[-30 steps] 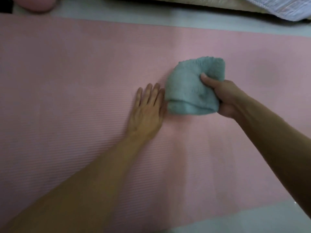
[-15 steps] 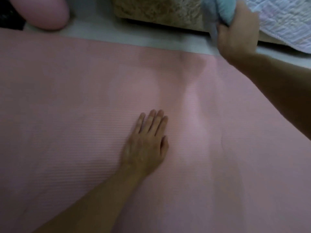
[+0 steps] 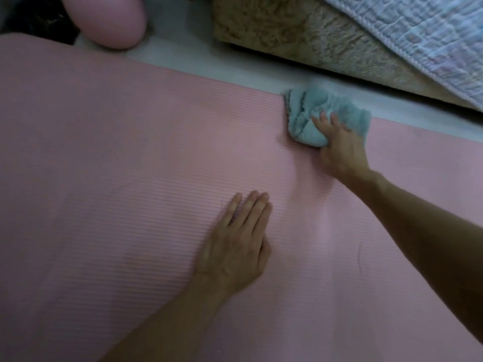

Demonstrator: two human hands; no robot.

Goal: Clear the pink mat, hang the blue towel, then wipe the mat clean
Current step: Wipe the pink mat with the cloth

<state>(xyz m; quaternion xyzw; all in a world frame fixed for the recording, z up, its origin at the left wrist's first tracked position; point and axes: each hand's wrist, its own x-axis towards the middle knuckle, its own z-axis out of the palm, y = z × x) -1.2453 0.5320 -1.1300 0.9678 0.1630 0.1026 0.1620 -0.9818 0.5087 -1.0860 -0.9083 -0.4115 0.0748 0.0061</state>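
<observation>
The ribbed pink mat [image 3: 104, 178] covers most of the floor in view. A bunched teal cloth [image 3: 305, 111] lies at the mat's far edge, partly over the pale floor. My right hand [image 3: 339, 147] presses down on the cloth with its fingers gripping it. Nearer to me, my left hand [image 3: 235, 246] lies flat on the mat with the fingers together, holding nothing. A faint damp streak runs down the mat between the two hands.
A pink rounded cushion [image 3: 109, 19] sits past the mat's far left edge. A beige fuzzy block [image 3: 300, 37] with a pale quilted blanket [image 3: 431, 35] draped over it borders the far right. A strip of pale floor [image 3: 209, 61] lies between them and the mat.
My right hand swept the cloth from beside my left hand up toward the far edge, and now presses it on the mat's far rim. The left hand stayed flat.
</observation>
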